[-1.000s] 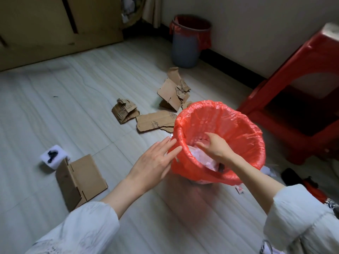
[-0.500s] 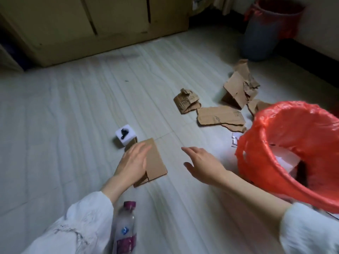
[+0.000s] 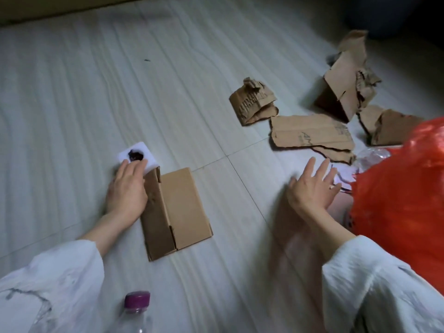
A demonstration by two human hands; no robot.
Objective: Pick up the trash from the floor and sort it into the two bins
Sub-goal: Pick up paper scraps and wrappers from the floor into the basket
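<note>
The pale tiled floor [image 3: 72, 92] fills most of the view, with a strip of wooden furniture along the top edge. At the right edge stands a bin lined with a red plastic bag [image 3: 403, 212]; what lies inside is hidden. A flattened cardboard box [image 3: 182, 207] lies near the middle. Torn cardboard pieces [image 3: 310, 135] lie scattered beyond it; one carries printing too blurred to read. The right hand [image 3: 312, 188] hovers over the floor beside the bin, fingers spread and straight, holding nothing. The left hand [image 3: 127, 186] rests its fingers on a small white foam block [image 3: 138, 152] with a dark spot, just beside the box; whether it grips it cannot be told. A clear bottle [image 3: 135, 313] with a purple cap stands at the bottom.
</note>
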